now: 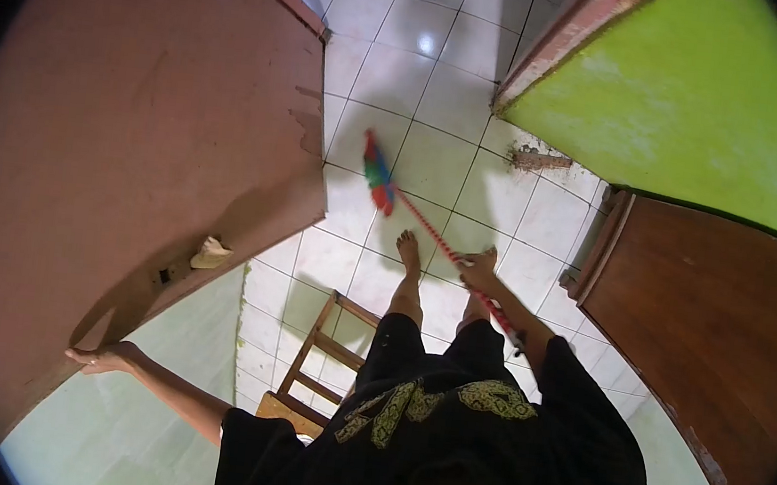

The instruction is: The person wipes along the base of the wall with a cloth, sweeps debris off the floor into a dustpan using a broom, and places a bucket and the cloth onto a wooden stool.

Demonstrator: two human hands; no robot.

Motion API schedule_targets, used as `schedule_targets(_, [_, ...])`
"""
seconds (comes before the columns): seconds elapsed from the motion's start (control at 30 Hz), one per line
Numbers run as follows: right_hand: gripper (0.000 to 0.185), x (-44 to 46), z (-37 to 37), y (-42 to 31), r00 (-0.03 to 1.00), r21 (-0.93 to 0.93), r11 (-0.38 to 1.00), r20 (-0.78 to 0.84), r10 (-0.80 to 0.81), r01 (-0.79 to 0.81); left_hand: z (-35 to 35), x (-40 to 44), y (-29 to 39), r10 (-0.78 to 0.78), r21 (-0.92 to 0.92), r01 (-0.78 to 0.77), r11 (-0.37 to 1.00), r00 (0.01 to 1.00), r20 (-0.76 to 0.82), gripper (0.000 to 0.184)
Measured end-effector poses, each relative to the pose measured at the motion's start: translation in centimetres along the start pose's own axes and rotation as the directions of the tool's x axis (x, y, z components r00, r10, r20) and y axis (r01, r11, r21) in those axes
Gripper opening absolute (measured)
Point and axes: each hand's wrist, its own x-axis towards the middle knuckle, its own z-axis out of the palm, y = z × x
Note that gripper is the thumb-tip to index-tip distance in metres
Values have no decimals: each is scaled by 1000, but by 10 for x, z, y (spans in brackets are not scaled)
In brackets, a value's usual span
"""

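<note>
My right hand [477, 271] is closed around the red-and-white striped handle of a broom [428, 229]. The broom's head, coloured red, green and blue, is low over the white tiled floor [430, 166] ahead of my feet; whether it touches the tiles is hard to tell. Out to the far left, my left hand [104, 358] is against the edge of the brownish-pink wall [167, 96], its fingers stretched out and holding nothing.
A wooden ladder-like frame [330, 350] stands left of my legs. A switch or socket plate [167, 272] with a pale object [211, 253] is on the pink wall. At right are a green wall [706, 105], a brown wooden panel [703, 313] and a broken piece [541, 160] by the wall corner.
</note>
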Motion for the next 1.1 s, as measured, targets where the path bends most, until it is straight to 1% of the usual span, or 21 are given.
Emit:
schedule_targets(0.03, [34, 1, -14, 8, 999, -110, 993, -32, -33, 30, 4, 5, -8, 15, 3, -15, 1000, 998, -55, 55])
schedule_targets(0.1, [30, -14, -46, 17, 984, 28, 993, -134, 116, -113, -4, 28, -37, 60, -34, -65, 997, 990, -131, 53])
schedule_targets(0.13, [33, -27, -65, 17, 991, 126, 989, -92, 93, -81, -7, 44, -53, 73, -33, -78, 996, 986, -150, 53])
schedule_targets(0.2, [38, -63, -79, -33, 971, 11, 988, -183, 152, -153, -12, 60, -72, 76, -7, -78, 997, 982, -172, 53])
schedule_targets(0.33, [41, -95, -56, -99, 977, 65, 985, -134, 167, -160, -30, 61, -104, 86, 96, -68, 993, 977, -195, 52])
schedule_targets(0.4, [40, -66, -27, -111, 998, 172, 985, -47, 41, -32, -32, 63, -121, 82, 176, -51, 983, 982, -171, 52])
schedule_targets(0.43, [40, -34, -11, -114, 996, 99, 991, -27, -91, 93, -32, 60, -131, 70, 211, -35, 977, 985, -158, 52])
schedule_targets(0.47, [42, -3, 9, -131, 991, 110, 985, 5, -134, 133, -31, 57, -139, 61, 245, -25, 969, 989, -138, 52])
schedule_targets(0.5, [42, 39, 28, -141, 978, 261, 953, 94, -185, 155, -28, 53, -146, 49, 275, -12, 961, 991, -125, 51])
schedule_targets(0.57, [38, 120, 74, -173, 947, 389, 890, 108, -303, 240, -31, 46, -156, 42, 333, 0, 943, 992, -119, 51])
schedule_targets(0.6, [35, 144, 85, -193, 926, 342, 889, 111, -362, 306, -32, 45, -158, 41, 358, 2, 934, 993, -112, 51])
schedule_targets(0.7, [33, 196, 85, -203, 979, 374, 906, -34, -202, 200, -31, 38, -168, 40, 415, 0, 910, 995, -87, 51])
schedule_targets(0.73, [30, 204, 73, -184, 975, 544, 814, -34, -220, 203, -31, 36, -171, 38, 429, 1, 903, 996, -84, 51])
schedule_targets(0.77, [28, 207, 55, -161, 990, 508, 850, -89, -108, 138, -29, 30, -173, 32, 427, 8, 904, 996, -86, 50])
schedule_targets(0.8, [29, 207, 37, -127, 986, 475, 869, -144, -79, 139, -29, 29, -178, 20, 450, 18, 893, 997, -80, 50])
schedule_targets(0.83, [31, 183, 13, -105, 988, 356, 929, -143, -56, 104, -28, 25, -180, 8, 451, 30, 892, 997, -82, 50])
schedule_targets(0.9, [28, 128, -15, -63, 990, 564, 822, -142, 1, 80, -26, 22, -187, -14, 484, 52, 874, 997, -82, 50])
schedule_targets(0.97, [24, 83, -24, -33, 959, 634, 773, -239, 153, 34, -26, 18, -193, -44, 508, 81, 857, 996, -84, 50])
schedule_targets(1.03, [20, 46, -22, -12, 917, 614, 786, -347, 195, 65, -23, 13, -195, -60, 524, 90, 847, 995, -75, 50])
schedule_targets(1.07, [21, 45, -18, 16, 920, 614, 781, -361, 153, 111, -22, 9, -197, -73, 537, 101, 838, 995, -74, 49])
schedule_targets(1.1, [24, 25, -12, 5, 920, 682, 725, -340, 196, 97, -23, 6, -198, -78, 543, 105, 833, 994, -74, 49])
